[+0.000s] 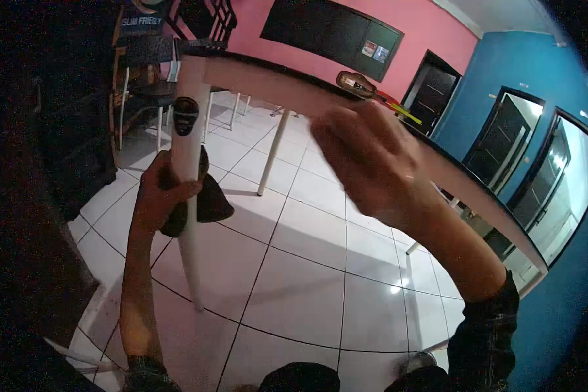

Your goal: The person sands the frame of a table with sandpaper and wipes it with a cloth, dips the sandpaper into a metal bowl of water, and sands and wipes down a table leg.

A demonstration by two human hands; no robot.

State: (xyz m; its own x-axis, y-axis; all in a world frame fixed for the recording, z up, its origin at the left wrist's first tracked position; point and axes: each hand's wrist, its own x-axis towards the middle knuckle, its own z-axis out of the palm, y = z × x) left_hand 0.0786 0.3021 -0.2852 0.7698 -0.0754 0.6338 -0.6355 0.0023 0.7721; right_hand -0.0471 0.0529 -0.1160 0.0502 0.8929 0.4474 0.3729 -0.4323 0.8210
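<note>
1. One head-worn camera looks forward and down, near the worktop (pixel 268 80) and roughly level with its top.
2. The wide, slanted view takes in tiled floor (pixel 307 284).
3. Farther off, it faces a pink wall (pixel 431 32) and blue wall (pixel 503 70).

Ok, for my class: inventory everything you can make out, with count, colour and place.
Table: one, dark top, pinkish sides, across the middle.
Nearest table leg: one, white, left of centre.
Sticker: one, black, on that leg.
Cloth-like thing: one, dark, beside that leg.
Bottle-like item: one, brownish, on the table.
Strip: one, yellow-green, right of that item.
Panel: one, blackish, on the pink wall.
Blue wall: one, right.
Doorways: three, dark-framed, back right.
Floor: one, white tiles, below.
Sleeves: two, dark, bottom.
Left hand: one, around the leg.
Right hand: one, blurred, before the table.
</note>
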